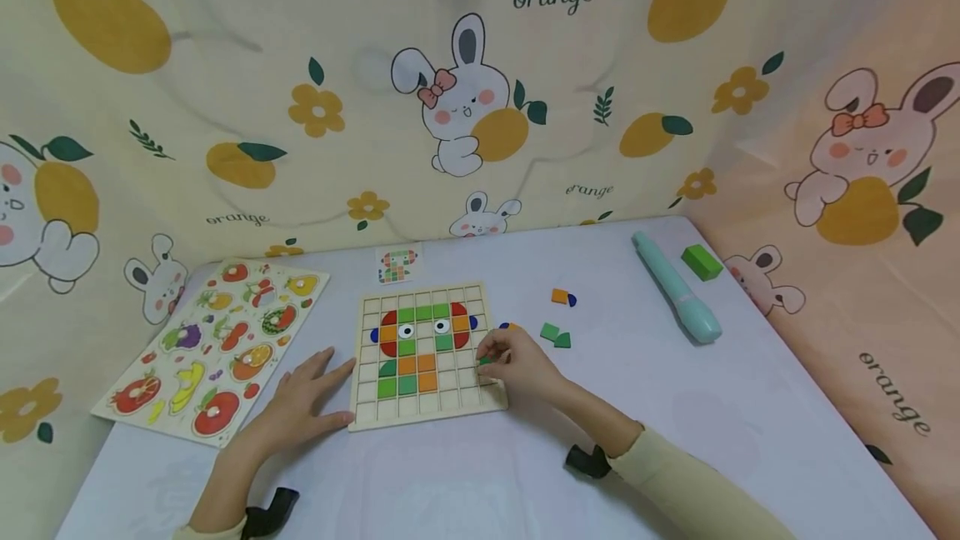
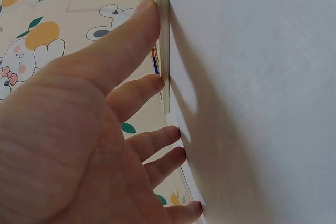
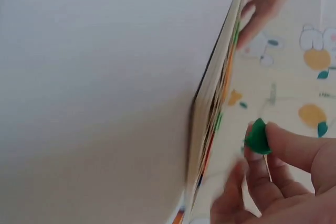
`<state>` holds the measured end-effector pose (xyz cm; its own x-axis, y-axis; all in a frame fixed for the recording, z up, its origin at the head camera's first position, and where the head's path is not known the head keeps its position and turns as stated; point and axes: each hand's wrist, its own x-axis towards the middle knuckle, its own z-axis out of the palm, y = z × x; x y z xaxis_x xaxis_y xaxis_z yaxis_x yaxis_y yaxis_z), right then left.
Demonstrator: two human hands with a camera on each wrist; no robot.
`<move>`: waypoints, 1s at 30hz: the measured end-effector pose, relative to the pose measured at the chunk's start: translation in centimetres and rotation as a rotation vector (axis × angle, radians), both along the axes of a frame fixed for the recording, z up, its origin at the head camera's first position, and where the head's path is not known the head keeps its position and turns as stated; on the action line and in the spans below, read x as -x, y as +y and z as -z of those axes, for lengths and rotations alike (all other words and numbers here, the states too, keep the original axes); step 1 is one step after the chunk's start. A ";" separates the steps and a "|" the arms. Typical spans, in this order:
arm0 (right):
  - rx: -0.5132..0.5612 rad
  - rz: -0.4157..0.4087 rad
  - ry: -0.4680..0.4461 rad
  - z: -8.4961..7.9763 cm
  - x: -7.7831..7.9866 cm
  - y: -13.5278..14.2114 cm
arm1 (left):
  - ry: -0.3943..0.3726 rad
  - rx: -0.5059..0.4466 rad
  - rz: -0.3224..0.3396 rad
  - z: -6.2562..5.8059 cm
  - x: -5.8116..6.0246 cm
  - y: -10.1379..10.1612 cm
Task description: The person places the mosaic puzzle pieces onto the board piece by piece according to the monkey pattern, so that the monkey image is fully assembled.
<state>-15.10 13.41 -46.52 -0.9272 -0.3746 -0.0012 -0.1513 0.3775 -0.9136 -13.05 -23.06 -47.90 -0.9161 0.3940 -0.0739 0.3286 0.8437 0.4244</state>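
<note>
A wooden grid board (image 1: 457, 386) lies mid-table, with several coloured tiles set in a figure with two eye pieces. My left hand (image 1: 303, 402) is spread at its left side; in the left wrist view the thumb and a finger touch the board's edge (image 2: 164, 40). Over the board's right edge, my right hand (image 1: 521, 365) pinches a small green tile (image 3: 258, 137) with a rounded side between thumb and fingers. Right of the board lie an orange tile (image 1: 559, 296), a blue half-round tile (image 1: 572, 300) and green tiles (image 1: 550, 331). The right fingers partly hide pieces near the edge.
A fruit puzzle board (image 1: 168, 382) lies at the left. Behind the grid board is a small pattern card (image 1: 397, 265). A teal pen-shaped device (image 1: 678, 290) and a green block (image 1: 702, 262) lie at the right. A printed cloth (image 1: 337, 48) hangs behind the table.
</note>
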 end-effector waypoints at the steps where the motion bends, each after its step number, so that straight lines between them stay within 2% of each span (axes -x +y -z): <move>1: 0.007 -0.004 0.001 -0.1 0.1 -0.6 | 0.000 0.000 0.000 0.0 0.0 0.0; 5: 0.035 -0.043 0.002 0.2 0.5 -2.7 | 0.001 -0.006 -0.002 0.1 -0.1 0.0; 9: -0.021 -0.051 0.028 0.5 0.9 -3.8 | 0.001 -0.005 -0.001 0.1 -0.1 0.1; 12: -0.073 -0.045 0.036 0.4 1.1 -4.2 | 0.001 -0.004 -0.002 0.0 -0.1 0.1; 18: -0.158 -0.083 0.051 0.7 1.6 -4.6 | 0.006 -0.005 -0.001 -0.1 -0.1 0.0; 30: -0.259 -0.137 0.062 0.7 1.5 -5.0 | -0.001 -0.003 -0.003 -0.3 -0.3 0.2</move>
